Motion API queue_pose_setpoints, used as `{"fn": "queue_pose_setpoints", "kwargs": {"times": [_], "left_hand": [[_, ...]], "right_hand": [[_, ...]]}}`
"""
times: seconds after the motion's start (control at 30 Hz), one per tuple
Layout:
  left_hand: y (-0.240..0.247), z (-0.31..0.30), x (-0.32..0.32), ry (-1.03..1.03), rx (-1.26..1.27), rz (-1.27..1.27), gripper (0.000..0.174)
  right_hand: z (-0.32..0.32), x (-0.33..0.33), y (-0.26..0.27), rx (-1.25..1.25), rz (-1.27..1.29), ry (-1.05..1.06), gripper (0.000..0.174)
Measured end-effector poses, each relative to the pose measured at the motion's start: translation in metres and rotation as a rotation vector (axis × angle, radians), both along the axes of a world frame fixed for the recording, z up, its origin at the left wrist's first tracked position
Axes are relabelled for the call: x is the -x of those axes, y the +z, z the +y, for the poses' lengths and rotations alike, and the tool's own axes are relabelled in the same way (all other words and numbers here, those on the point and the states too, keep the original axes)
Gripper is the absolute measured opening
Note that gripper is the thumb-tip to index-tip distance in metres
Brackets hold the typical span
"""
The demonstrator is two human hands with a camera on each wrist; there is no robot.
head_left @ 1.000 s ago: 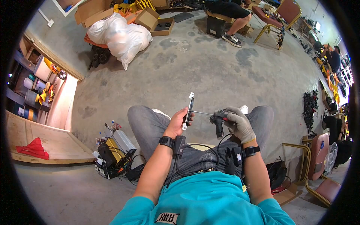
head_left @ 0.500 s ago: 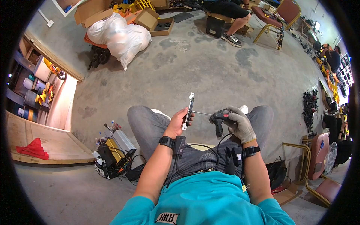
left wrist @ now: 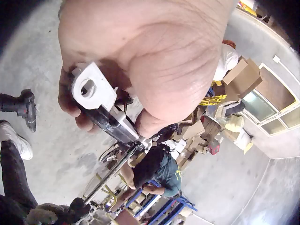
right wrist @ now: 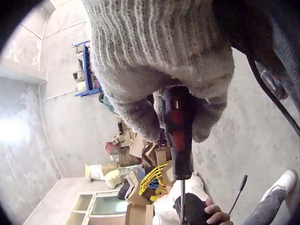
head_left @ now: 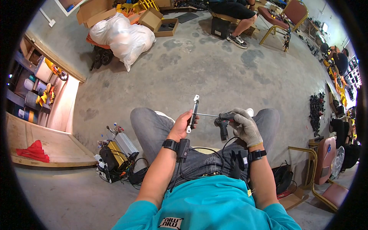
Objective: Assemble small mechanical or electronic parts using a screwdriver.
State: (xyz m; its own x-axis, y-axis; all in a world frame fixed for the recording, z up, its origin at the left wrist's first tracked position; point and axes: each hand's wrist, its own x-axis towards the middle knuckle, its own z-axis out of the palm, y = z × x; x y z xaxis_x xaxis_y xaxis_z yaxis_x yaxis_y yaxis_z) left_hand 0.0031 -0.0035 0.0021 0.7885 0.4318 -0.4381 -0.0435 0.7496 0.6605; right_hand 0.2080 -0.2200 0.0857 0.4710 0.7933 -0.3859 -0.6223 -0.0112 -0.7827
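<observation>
My bare left hand (head_left: 182,125) grips a slim black bar with white end brackets (head_left: 193,114). One bracket (left wrist: 93,86) with a round hole shows large in the left wrist view. My right hand (head_left: 245,126), in a knitted grey glove, holds a screwdriver (right wrist: 179,131) by its black and red handle. The screwdriver's shaft (head_left: 209,115) points left, its tip end at the middle of the bar. Below the right hand, a black cordless drill (head_left: 223,130) lies on the floor between the legs; the left wrist view shows it near a white shoe (left wrist: 16,140).
Beside my left leg stand a silver and yellow box (head_left: 124,147) and cables. A red cloth (head_left: 33,152) lies on a wooden surface at left. White bags (head_left: 124,38) and cartons are ahead, with a seated person's leg (head_left: 245,28) farther right. Chairs (head_left: 326,161) stand at right.
The screwdriver handle has turned slightly in the gloved right hand, showing less red, and its fingers have shifted a little. The left hand and bar stay almost still.
</observation>
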Motion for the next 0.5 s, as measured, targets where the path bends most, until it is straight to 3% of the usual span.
{"fn": "queue_pose_setpoints", "kwargs": {"times": [0.33,0.5], "left_hand": [[-0.0023,0.0015,0.0013,-0.021,-0.012,0.000,0.028],[0.0012,-0.0002,0.0005,0.012,-0.024,0.028,0.027]], "right_hand": [[0.0037,0.0022,0.0025,0.064,0.035,-0.011,0.028],[0.0029,-0.0030,-0.0009,0.100,0.181,-0.080,0.024]]}}
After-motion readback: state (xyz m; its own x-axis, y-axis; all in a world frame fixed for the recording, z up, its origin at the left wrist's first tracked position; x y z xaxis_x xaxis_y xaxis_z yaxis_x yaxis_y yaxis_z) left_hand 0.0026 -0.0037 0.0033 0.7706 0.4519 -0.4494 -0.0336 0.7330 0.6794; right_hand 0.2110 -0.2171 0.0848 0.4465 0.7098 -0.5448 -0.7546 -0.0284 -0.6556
